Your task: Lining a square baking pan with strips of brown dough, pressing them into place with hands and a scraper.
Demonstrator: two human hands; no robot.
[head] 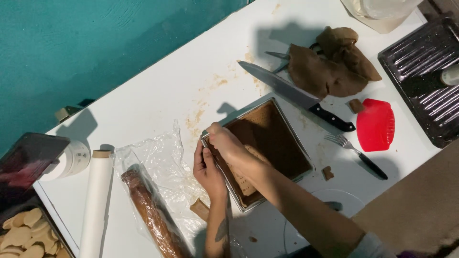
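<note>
Square metal baking tin lined with brown dough [267, 143] resting flat near the middle of the white counter [158, 91], turned like a diamond, one corner aimed toward the teal wall, diagonal running from upper left to lower right. Left hand [206, 169] cupped against the tin's outer near-left wall, grip wrapped on the rim, apparently bracing the tin against sliding. Right hand [227, 143] reaching over that same edge, fingers bent and pressing down on the dough along the inner wall, probably to seat it into the corner; grip clenched onto nothing separate, only pushing. Just left of the tin, crumpled clear plastic wrap [158, 162] under a long brown dough log [150, 212], long axis roughly parallel to the white paper roll [95, 200] beside it. Beyond the tin, a large black-handled kitchen knife [296, 95], tip toward the wall, near a lump of brown dough scraps [330, 64]. To the right, a red plastic scraper [376, 125] and a black-handled fork [356, 154].
</note>
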